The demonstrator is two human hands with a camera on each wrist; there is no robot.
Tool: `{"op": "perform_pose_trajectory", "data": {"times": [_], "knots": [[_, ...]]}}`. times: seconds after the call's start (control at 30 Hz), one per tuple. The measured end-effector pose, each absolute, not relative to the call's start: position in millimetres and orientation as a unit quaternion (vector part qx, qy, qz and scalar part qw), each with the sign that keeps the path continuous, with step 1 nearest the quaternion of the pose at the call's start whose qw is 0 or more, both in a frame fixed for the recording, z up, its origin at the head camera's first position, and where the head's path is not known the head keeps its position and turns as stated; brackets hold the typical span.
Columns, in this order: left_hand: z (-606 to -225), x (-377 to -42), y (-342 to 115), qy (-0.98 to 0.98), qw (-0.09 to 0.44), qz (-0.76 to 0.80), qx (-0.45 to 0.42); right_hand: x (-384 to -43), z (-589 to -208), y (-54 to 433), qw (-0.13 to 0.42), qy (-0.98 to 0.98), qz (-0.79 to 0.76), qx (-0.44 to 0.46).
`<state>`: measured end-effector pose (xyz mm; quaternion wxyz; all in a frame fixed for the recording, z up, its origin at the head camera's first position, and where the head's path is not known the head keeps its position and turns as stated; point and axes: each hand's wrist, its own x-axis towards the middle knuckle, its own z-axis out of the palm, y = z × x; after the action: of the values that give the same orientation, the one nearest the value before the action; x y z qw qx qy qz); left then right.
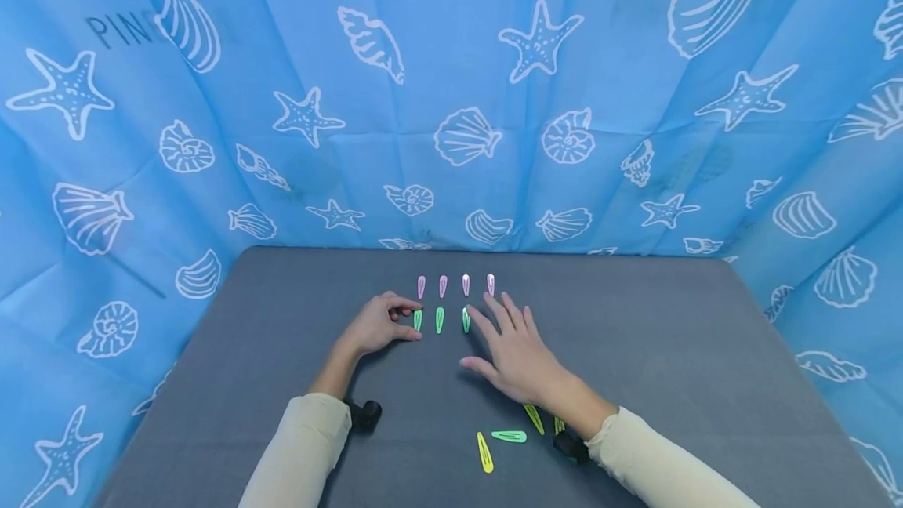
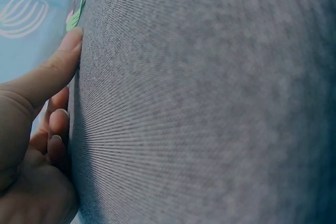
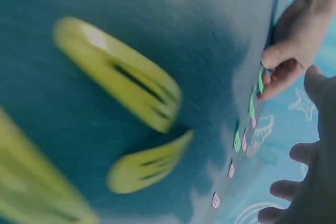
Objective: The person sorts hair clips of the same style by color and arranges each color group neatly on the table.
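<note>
In the head view, a row of green snap hair clips lies on the grey table. My left hand (image 1: 375,324) pinches the leftmost green hair clip (image 1: 418,321) lengthwise, thumb at its near end and index finger at its far end. Beside it lie the middle green clip (image 1: 440,321) and the right green clip (image 1: 466,321). My right hand (image 1: 524,359) is over the table with its fingers spread and nothing in its grasp; its index fingertip is right by the right green clip. The left wrist view shows the left thumb (image 2: 67,51) low at the tabletop.
Several pink hair clips (image 1: 443,286) form a row behind the green ones. Nearer me lie a yellow clip (image 1: 484,451), a loose green clip (image 1: 509,437) and more yellow clips (image 3: 118,72), partly under the right forearm. A blue shell-print curtain (image 1: 423,100) hangs behind the table (image 1: 282,296).
</note>
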<state>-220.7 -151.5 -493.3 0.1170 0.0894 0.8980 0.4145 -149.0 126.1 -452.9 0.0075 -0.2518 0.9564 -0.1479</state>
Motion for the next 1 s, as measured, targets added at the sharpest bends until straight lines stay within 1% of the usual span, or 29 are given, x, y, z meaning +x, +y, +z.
{"op": "perform_pose_trajectory", "data": {"times": [0.23,0.47,0.53,1.0], "knots": [[-493.9,-221.2,-151.8,0.894,0.121,0.421,0.091,-120.0,-458.8,143.6,0.018,0.949,-0.132,-0.287],[-493.4,-221.4,-151.7,0.896,0.118,0.417,0.099,-93.6,-461.4,161.3,0.056,0.949,-0.133,-0.282],[-493.1,-221.3,-151.7,0.897,0.115,0.414,0.102,-87.4,-461.7,165.0,0.059,0.949,-0.134,-0.279],[-492.7,-220.8,-152.3,0.898,0.120,0.413,0.098,-64.7,-462.5,170.7,0.057,0.948,-0.139,-0.280]]}}
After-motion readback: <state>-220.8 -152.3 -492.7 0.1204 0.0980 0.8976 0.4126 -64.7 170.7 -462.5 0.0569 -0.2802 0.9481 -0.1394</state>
